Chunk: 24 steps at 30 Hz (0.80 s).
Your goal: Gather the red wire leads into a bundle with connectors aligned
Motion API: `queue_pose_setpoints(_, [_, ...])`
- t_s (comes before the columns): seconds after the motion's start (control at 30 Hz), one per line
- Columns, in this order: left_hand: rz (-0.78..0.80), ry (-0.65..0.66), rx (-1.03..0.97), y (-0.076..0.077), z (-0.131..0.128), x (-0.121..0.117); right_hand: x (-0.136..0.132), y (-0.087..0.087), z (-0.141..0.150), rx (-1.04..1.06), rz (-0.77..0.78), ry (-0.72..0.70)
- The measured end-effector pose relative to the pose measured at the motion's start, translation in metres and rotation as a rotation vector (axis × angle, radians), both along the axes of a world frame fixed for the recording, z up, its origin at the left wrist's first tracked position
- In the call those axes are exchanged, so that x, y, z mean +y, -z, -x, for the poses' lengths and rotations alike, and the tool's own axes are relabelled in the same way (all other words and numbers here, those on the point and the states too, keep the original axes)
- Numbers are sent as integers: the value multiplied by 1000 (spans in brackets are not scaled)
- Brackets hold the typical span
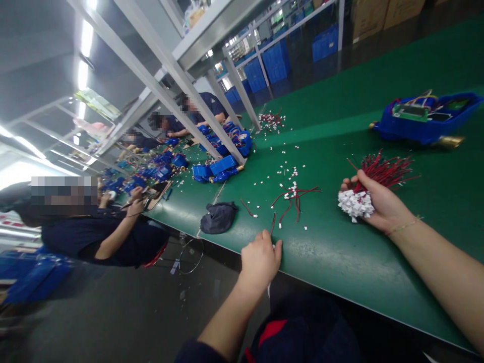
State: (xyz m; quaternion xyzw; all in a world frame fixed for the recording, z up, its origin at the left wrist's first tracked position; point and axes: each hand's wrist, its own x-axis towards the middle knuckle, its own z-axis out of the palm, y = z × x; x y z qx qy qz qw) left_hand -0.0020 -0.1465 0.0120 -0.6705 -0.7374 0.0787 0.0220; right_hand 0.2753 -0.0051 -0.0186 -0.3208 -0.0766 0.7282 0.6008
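My right hand [385, 204] is closed around a thick bundle of red and black wires [389, 171]. Their white plug ends [355, 204] bunch together below the fingers. Near the table's front edge, my left hand [260, 259] pinches a single red wire [273, 223] between thumb and fingers. A speck of white shows at the pinch. Just beyond that hand lie several loose red wires [297, 204] with white connectors. More small white connectors [291, 174] are scattered over the green tabletop [325, 252].
To the right stands a blue housing [416, 123] with a circuit board and brass fittings. A dark cloth [218, 218] lies left of my left hand. Blue housings [215, 169] sit by the shelf posts [242, 91]. A co-worker [106, 227] sits at the left, with others farther along.
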Motion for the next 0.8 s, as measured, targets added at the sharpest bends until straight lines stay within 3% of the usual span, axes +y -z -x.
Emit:
queue_pose_setpoints(0.07, [50, -7, 6, 5, 8, -8, 0, -1, 0, -19, 9, -4])
queue_pose_setpoints(0.17, [44, -45, 9, 0, 24, -7, 0, -2, -1, -16, 18, 3])
queue_pose_setpoints(0.3, [-116, -243, -26, -11, 50, 21, 1, -3, -2, 1, 25, 4])
queue_pose_setpoints(0.4, [-139, -337, -78, -7, 61, 51, 1, -4, -2, 11, 34, 13])
queue_pose_setpoints(0.6, [-90, -360, -93, 11, 57, 84, 3, -2, -5, 35, 58, 9])
queue_pose_setpoints(0.8, [-25, -339, -87, 2, 62, 87, 4, 1, -5, 34, 48, 0])
